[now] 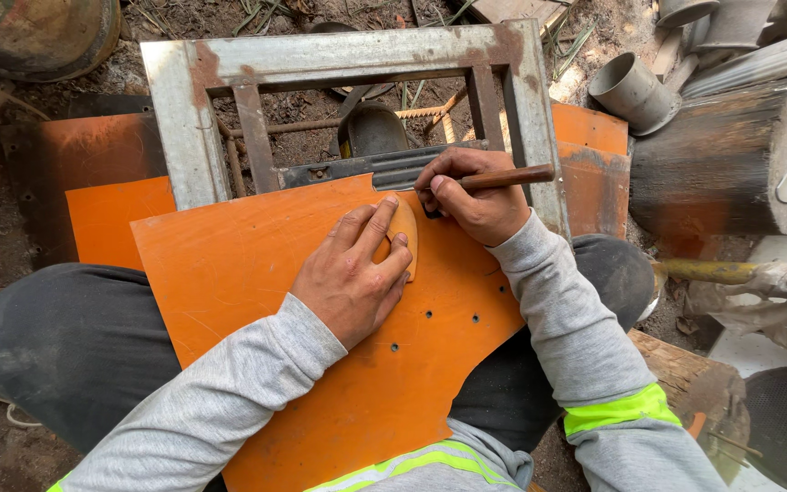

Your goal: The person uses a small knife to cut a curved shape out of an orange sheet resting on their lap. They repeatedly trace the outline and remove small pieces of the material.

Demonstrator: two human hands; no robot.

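Orange sheet (321, 301), flat and stiff, lies across the seated person's lap and reaches forward to a rusty grey metal frame (339, 64). Its surface is bright orange, scuffed with fine pale scratches, and a few small round holes are punched through it near the middle. Its far edge rests against a dark grey ribbed bar (384, 169) that runs along the frame.

On top of the sheet sits a small orange piece (404, 239) with a rounded end, the same colour as the sheet. The left hand (352, 273) presses down on this piece, fingers spread over it and palm flat on the sheet. The right hand (471, 200) is closed around a tool with a brown wooden handle (503, 177), gripped like a pen, its dark tip touching the sheet just beside the small piece. The two hands are close together but not touching.

More orange sheets (111, 219) lie on the ground to the left and right of the frame. Grey pipe pieces (630, 91) and a large dark cylinder (721, 159) stand to the right. Both sleeves are grey with yellow-green bands.
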